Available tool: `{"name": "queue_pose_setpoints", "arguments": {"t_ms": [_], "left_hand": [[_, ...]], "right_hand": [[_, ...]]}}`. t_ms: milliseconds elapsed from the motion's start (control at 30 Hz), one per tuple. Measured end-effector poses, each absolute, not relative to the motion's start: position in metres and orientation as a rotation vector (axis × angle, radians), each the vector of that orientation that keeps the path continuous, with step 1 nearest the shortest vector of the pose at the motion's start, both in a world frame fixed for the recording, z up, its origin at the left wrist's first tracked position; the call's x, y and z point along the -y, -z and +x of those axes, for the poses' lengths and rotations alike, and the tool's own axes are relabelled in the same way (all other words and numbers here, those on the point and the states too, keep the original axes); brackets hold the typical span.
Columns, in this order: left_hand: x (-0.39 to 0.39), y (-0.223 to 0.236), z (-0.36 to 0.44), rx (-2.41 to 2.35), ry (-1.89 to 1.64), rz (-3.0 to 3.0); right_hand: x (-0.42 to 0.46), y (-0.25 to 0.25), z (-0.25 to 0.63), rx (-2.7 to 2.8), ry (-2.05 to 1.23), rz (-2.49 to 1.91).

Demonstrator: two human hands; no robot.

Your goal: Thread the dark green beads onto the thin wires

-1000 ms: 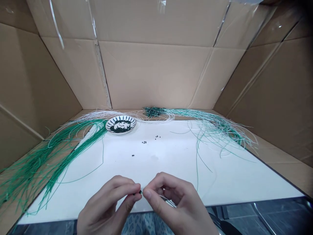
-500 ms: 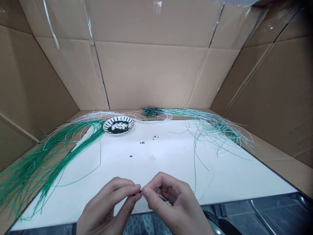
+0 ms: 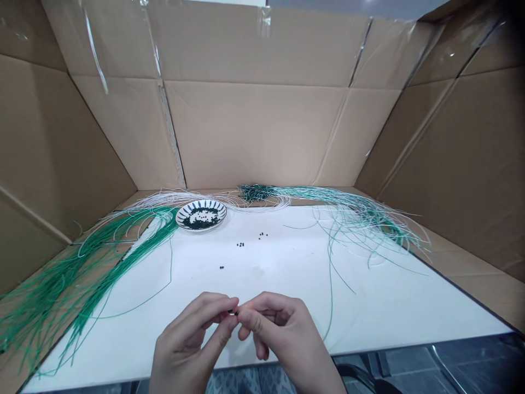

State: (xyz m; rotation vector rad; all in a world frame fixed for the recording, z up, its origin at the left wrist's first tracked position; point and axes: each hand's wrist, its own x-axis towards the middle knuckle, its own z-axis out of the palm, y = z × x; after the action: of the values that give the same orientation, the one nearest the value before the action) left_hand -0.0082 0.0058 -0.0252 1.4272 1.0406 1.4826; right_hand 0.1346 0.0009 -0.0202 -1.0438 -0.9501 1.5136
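Observation:
My left hand and my right hand meet fingertip to fingertip low over the white board, both pinched. Between the fingertips sits a small dark bead. A thin green string curves down from the right bundle toward my right hand; whether the fingers hold its end I cannot see. A patterned dish of dark beads stands at the back left of the board. A few loose beads lie on the board between the dish and my hands.
A bundle of green strings fans over the board's left edge, white strings run behind the dish, and a green and white bundle spreads at the back right. Cardboard walls enclose the board on three sides.
Both hands have lifted slightly and moved closer together, the right fingers curling in more. The view has tipped a little; the dish and strings lie as before.

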Motion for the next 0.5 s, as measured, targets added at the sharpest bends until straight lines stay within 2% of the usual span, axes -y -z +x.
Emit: {"name": "queue_pose_setpoints", "arguments": {"t_ms": [167,500], "left_hand": [[-0.018,0.043,-0.007,-1.053,-1.476,1.035],[-0.021,0.041,-0.009,-1.036,-1.363,1.052]], "right_hand": [[-0.009,0.03,0.131,0.896,-1.463,-1.04],[-0.008,0.027,0.129,0.901,-1.368,-1.072]]}}
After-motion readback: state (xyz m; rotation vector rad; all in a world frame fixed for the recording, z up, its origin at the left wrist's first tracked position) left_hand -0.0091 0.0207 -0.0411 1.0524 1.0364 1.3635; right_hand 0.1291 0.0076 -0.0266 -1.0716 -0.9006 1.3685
